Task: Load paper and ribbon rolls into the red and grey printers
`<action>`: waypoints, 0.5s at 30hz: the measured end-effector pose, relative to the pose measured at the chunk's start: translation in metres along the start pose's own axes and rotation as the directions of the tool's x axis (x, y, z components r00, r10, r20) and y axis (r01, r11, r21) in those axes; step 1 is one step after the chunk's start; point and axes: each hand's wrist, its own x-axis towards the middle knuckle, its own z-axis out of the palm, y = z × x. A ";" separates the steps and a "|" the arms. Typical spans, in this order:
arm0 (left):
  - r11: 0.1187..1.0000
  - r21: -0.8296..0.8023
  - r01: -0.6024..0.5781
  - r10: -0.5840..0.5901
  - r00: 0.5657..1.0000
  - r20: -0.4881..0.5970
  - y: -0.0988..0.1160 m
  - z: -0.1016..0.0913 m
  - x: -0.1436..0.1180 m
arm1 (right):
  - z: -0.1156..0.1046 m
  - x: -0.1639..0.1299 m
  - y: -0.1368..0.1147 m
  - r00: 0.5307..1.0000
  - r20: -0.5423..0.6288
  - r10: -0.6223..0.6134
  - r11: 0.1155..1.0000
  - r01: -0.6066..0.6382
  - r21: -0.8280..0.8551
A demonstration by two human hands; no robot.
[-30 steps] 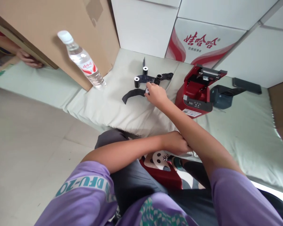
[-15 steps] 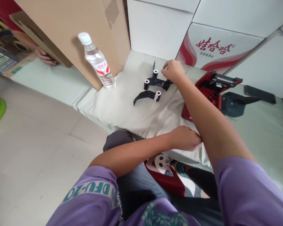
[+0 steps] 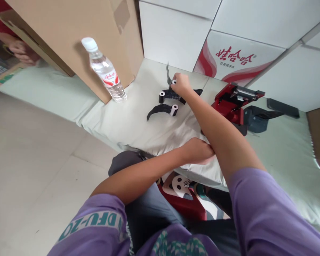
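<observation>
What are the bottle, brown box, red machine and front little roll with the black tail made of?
Bottle: clear, shiny plastic, it seems; it's see-through and ridged.
Brown box: probably matte cardboard, with flat tan sides.
Red machine: likely hard plastic, slightly shiny and smooth.
Front little roll: maybe paper or film; its black tail looks thin and curved.

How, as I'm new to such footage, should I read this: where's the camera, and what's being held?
No machine here: these are a person's two bare hands, seen from a camera worn on their head, looking forward and down. The right hand pinches a small paper roll. The left hand is by the right forearm, its fingers mostly hidden. On the pale padded cover are more rolls with black strips, a red printer with its lid open, and a water bottle. Another person's hand shows far left.
</observation>
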 end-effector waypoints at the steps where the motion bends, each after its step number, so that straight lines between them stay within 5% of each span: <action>1: 1.000 0.000 -0.018 0.018 1.000 0.006 0.000 -0.001 -0.002 | -0.007 -0.008 0.000 1.000 -0.019 0.016 0.998 -0.014 0.066; 4: 0.999 -0.011 -0.039 0.040 0.998 0.044 0.001 -0.005 -0.010 | -0.039 -0.053 0.001 0.990 0.070 0.123 0.884 -0.141 0.446; 7: 0.999 -0.025 -0.024 0.025 0.999 0.040 0.001 -0.005 -0.016 | -0.078 -0.121 0.009 0.979 0.199 0.034 0.713 -0.163 0.682; 11: 0.999 -0.021 -0.026 0.026 1.000 -0.001 0.000 -0.004 -0.018 | -0.109 -0.206 0.052 0.993 -0.095 0.065 0.724 0.019 0.690; 15: 0.998 0.037 -0.052 0.053 0.998 -0.046 0.000 -0.004 -0.009 | -0.107 -0.235 0.119 0.935 -0.305 0.181 0.776 0.055 0.628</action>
